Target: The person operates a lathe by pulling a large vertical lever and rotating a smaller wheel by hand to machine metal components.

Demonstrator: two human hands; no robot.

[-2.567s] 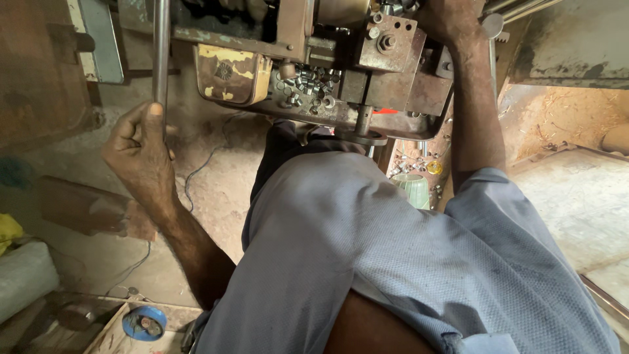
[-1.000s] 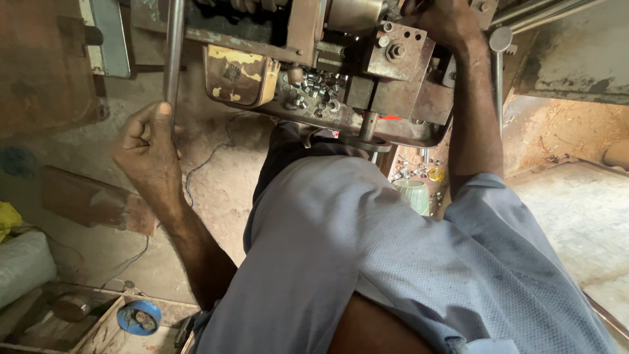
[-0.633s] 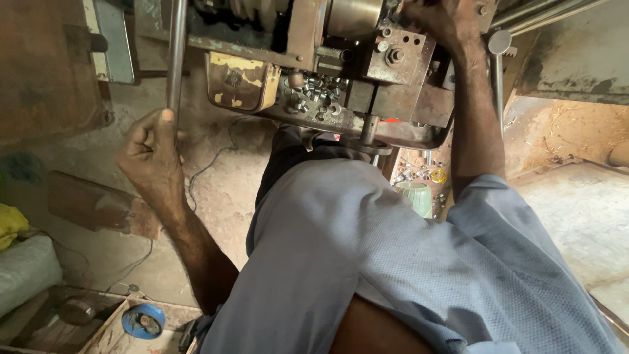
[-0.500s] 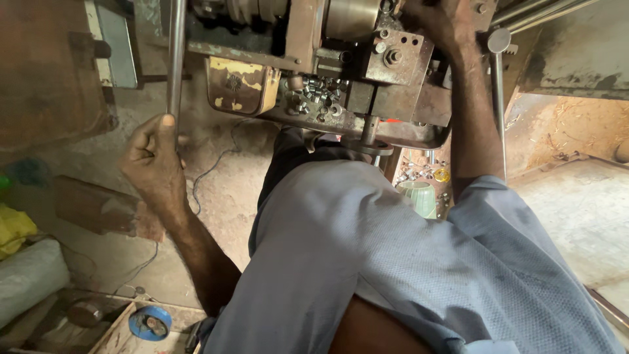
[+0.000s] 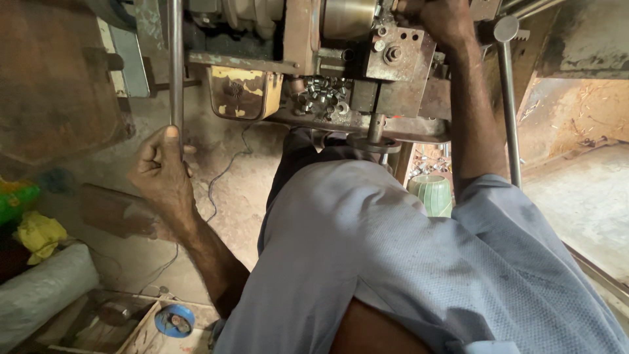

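The fingers of the left hand (image 5: 160, 174) are curled tight around a long steel lever (image 5: 175, 65), thumb pressed up along the shaft. That bar runs straight up toward twelve o'clock and out of view at the top edge. Against the earlier pictures, this hand sits a little lower and nearer the body while the grip has not loosened, so the lever seems to have been drawn back a short way and is being held there rather than released.

The right hand (image 5: 436, 19) is up at one o'clock, closed over the top of the rusty metal block (image 5: 396, 56) on the machine; the fingers are mostly cut off by the frame, so I cannot tell exactly what they clasp. It has barely shifted over these moments, which reads as steadying work while the other hand moves the bar.

Just below the block, toward twelve o'clock, a small heap of shiny metal pieces (image 5: 321, 95) lies on the machine bed, beside a worn yellow box (image 5: 244, 95). A thin steel rod (image 5: 508, 111) stands at two o'clock. A green cup (image 5: 430, 193) sits behind the knee, and a blue tape roll (image 5: 173, 321) lies at seven o'clock.
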